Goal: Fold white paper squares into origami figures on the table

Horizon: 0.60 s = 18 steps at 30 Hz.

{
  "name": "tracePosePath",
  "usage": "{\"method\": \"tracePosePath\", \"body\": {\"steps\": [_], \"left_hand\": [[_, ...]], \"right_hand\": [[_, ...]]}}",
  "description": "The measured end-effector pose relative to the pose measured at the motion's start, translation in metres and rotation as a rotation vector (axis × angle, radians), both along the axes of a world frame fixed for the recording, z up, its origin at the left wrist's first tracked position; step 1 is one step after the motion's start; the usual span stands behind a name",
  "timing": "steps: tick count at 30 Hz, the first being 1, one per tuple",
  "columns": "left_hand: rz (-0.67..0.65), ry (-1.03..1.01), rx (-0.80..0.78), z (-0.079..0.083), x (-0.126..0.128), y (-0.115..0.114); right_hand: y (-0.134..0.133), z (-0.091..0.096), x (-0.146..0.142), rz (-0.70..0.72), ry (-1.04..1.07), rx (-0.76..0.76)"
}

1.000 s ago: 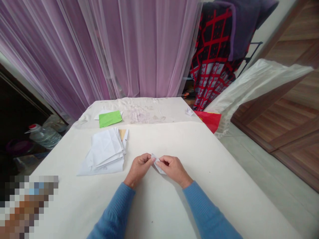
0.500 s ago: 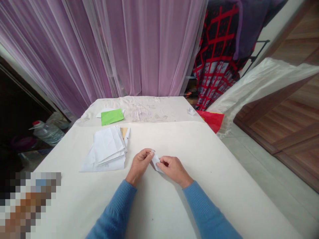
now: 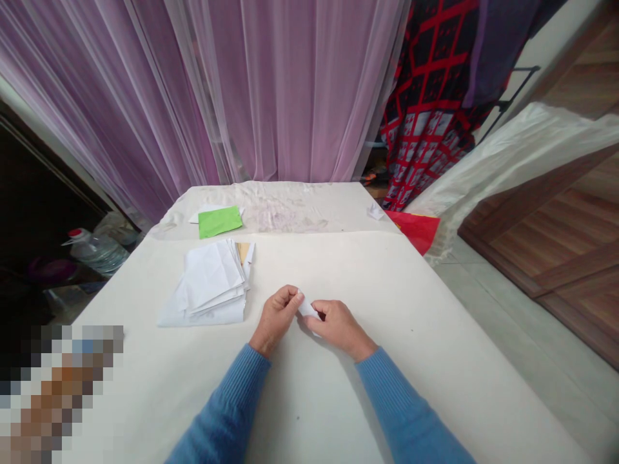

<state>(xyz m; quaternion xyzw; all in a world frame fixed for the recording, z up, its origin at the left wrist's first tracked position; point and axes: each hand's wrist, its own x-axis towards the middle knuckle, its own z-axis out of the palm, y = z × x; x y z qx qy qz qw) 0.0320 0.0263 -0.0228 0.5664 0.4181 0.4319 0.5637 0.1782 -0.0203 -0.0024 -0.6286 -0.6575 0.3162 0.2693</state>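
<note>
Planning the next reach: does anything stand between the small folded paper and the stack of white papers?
Yes, the left hand does: it pinches the small folded paper from the stack's side, between that paper and the stack of white papers.

Paper stack [image 3: 210, 277] left of the hands [image 3: 276, 317]

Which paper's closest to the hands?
The small folded white paper, pinched between left hand and right hand; the white stack and green sheet lie farther.
</note>
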Motion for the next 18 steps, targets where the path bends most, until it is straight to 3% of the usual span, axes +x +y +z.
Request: {"method": "tracePosePath", "body": {"steps": [6,12,18], "left_hand": [[0.155,-0.028,-0.005,0.002,-0.007,0.006],[0.238,0.195,0.143,-0.003,-0.008,0.005],[0.151,0.145,0.075,-0.003,-0.007,0.003]], "right_hand": [[-0.003,-0.005,0.007,0.039,0.057,-0.057],[-0.002,-0.005,0.017,0.170,0.283,-0.109],[0.001,-0.011,0.012,0.012,0.234,-0.038]]}}
